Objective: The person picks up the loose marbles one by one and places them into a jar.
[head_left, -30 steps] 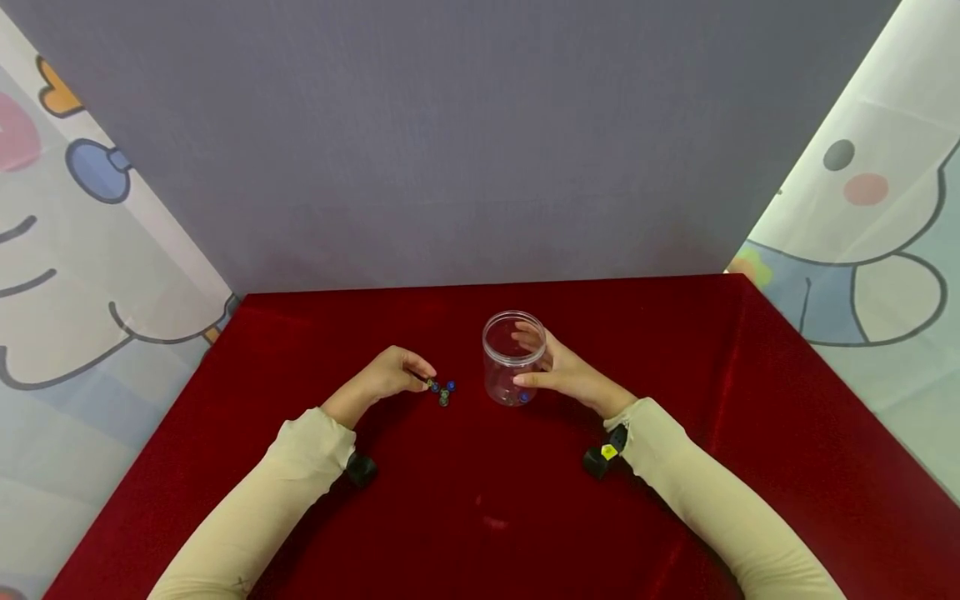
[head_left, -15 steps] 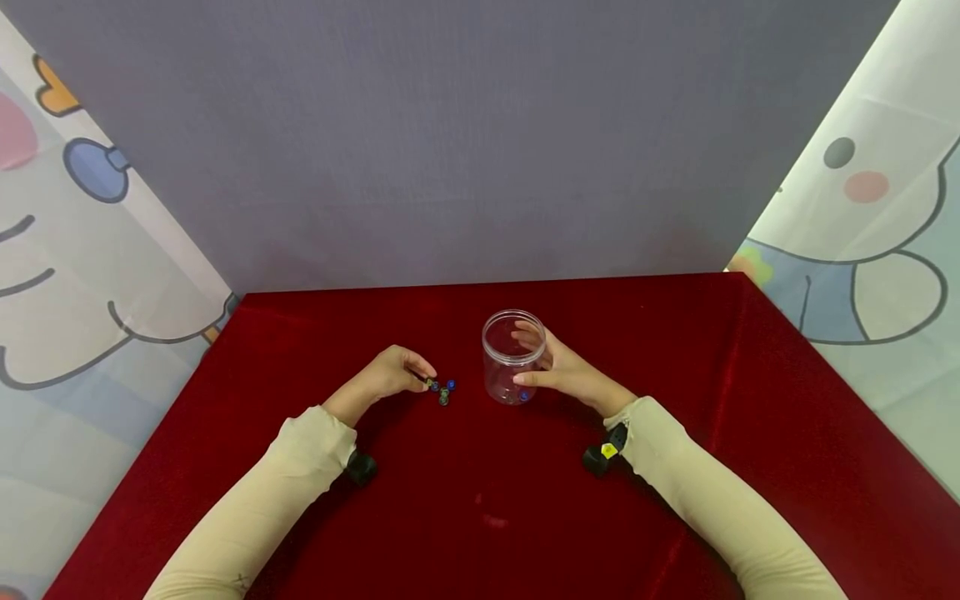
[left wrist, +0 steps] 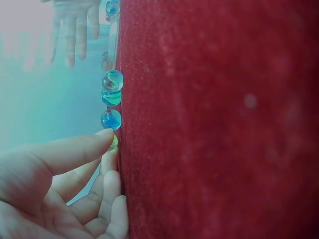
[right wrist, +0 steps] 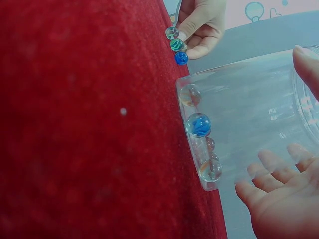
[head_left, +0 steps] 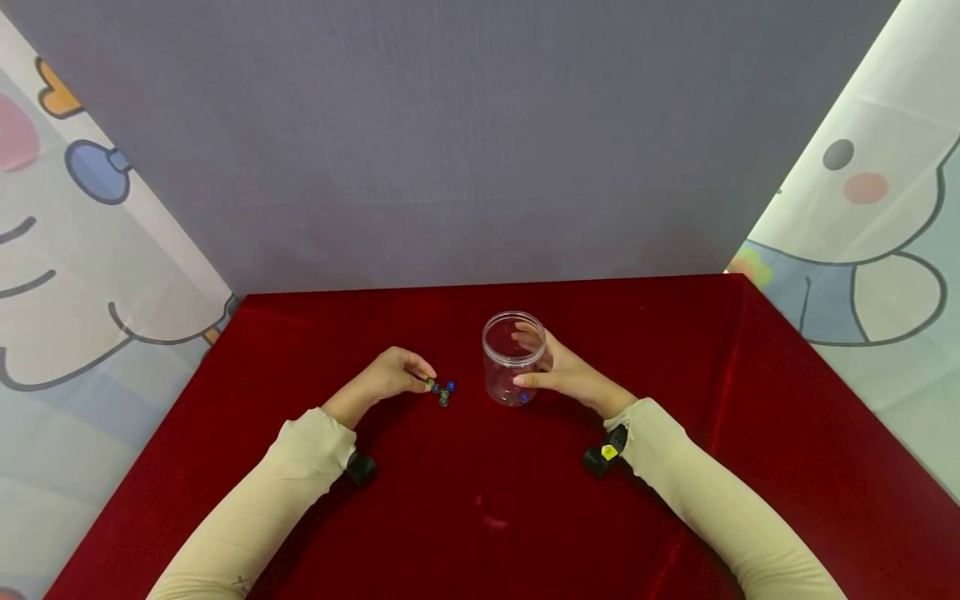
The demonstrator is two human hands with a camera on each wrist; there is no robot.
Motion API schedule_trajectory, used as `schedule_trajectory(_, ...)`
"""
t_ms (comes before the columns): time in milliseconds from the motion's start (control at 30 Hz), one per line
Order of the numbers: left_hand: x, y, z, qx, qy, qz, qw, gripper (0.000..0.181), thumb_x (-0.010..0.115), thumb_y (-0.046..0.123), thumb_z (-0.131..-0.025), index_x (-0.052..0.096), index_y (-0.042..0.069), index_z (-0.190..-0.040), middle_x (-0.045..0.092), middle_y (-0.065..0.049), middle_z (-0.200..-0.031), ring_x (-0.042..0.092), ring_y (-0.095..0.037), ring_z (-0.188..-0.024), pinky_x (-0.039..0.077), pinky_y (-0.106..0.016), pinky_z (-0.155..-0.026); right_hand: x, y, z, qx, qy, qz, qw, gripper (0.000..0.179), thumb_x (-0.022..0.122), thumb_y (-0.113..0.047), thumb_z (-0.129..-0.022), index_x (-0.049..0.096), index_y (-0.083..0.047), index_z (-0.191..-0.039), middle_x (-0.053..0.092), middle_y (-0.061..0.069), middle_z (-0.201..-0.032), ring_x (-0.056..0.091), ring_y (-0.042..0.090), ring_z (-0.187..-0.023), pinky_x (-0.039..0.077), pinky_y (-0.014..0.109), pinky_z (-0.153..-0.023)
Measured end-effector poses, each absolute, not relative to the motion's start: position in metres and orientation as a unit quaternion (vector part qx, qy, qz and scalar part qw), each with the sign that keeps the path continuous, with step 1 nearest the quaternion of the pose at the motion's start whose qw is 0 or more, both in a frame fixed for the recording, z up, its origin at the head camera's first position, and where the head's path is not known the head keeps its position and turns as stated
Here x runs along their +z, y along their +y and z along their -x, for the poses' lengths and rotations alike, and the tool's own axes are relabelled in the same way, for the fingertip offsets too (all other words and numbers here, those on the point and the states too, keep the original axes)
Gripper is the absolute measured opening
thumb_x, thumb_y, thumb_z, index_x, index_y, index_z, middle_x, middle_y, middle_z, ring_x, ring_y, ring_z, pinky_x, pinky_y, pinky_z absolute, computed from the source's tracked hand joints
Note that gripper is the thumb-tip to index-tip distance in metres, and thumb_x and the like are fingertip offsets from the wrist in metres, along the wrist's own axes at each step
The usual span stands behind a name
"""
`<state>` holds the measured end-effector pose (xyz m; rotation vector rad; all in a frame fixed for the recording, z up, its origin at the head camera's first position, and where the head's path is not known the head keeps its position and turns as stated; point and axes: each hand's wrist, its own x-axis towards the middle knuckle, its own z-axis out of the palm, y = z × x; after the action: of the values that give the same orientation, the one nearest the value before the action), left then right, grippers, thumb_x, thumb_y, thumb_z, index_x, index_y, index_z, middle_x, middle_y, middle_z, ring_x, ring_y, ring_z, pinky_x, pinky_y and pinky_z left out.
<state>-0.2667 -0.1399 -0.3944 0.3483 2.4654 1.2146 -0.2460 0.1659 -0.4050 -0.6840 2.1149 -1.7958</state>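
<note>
At the left of the marble cluster, my left hand (head_left: pixel 391 372) has thumb and forefinger on either side of a yellow-green marble (left wrist: pixel 114 143), pinching it low at the cloth. Just beyond lie a blue marble (left wrist: pixel 111 119) and green-swirled marbles (right wrist: pixel 177 45). A clear plastic jar (head_left: pixel 498 379) stands upright and lidless on the red cloth, right of these. My right hand (head_left: pixel 564 372) holds it from the right, thumb on the near side and fingers behind, visible through the wall. Inside, on the bottom, rest a blue marble (right wrist: pixel 199 125) and several clear ones with orange swirls (right wrist: pixel 211 170).
Red velvety cloth (head_left: pixel 495 475) covers the table. A grey panel (head_left: pixel 480 150) rises along its far edge, with cartoon-printed sheets (head_left: pixel 862 217) on both sides. Each wrist carries a small black camera (head_left: pixel 362 469).
</note>
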Motion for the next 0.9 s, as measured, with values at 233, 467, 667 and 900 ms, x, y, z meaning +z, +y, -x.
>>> schedule_trajectory(233,-0.3952,-0.1408,0.2673,0.432,0.876,-0.123,0.175,0.016,0.071,-0.002,-0.080,0.070,-0.003,-0.097,0.066,-0.012,-0.094,0.060,-0.021,-0.088,0.052,-0.030,-0.073,-0.4065,0.1658,0.2459,-0.624,0.731,0.239,0.138,0.087,0.073,-0.014,-0.082,0.017,-0.012,-0.149,0.024,0.016,-0.153,0.019,0.028,-0.142,0.016,0.052,-0.112)
schedule_trajectory(467,-0.3942,-0.1409,0.2659,0.446,0.872,-0.129,0.158,0.016,0.069,-0.001,-0.082,0.069,-0.003,-0.098,0.067,-0.012,-0.095,0.060,-0.022,-0.088,0.051,-0.030,-0.072,-0.4067,0.1661,0.2458,-0.627,0.727,0.240,0.140,0.088,0.074,-0.016,-0.081,0.018,-0.011,-0.148,0.022,0.017,-0.153,0.019,0.029,-0.142,0.016,0.052,-0.112)
schedule_trajectory(667,-0.3914,-0.1387,0.2641,0.449,0.871,-0.131,0.151,0.015,0.069,0.001,-0.083,0.070,-0.001,-0.098,0.068,-0.009,-0.094,0.061,-0.021,-0.087,0.051,-0.029,-0.071,-0.4066,0.1661,0.2465,-0.627,0.728,0.241,0.139,0.088,0.075,-0.017,-0.081,0.018,-0.011,-0.148,0.023,0.017,-0.153,0.019,0.030,-0.142,0.015,0.052,-0.112)
schedule_trajectory(900,-0.3874,-0.1362,0.2598,0.455,0.866,-0.141,0.149,0.016,0.068,0.002,-0.084,0.069,-0.002,-0.100,0.069,-0.009,-0.094,0.062,-0.018,-0.084,0.051,-0.030,-0.072,-0.4072,0.1658,0.2464,-0.626,0.729,0.238,0.141,0.087,0.074,-0.015,-0.081,0.018,-0.013,-0.148,0.023,0.016,-0.153,0.019,0.028,-0.141,0.015,0.052,-0.112)
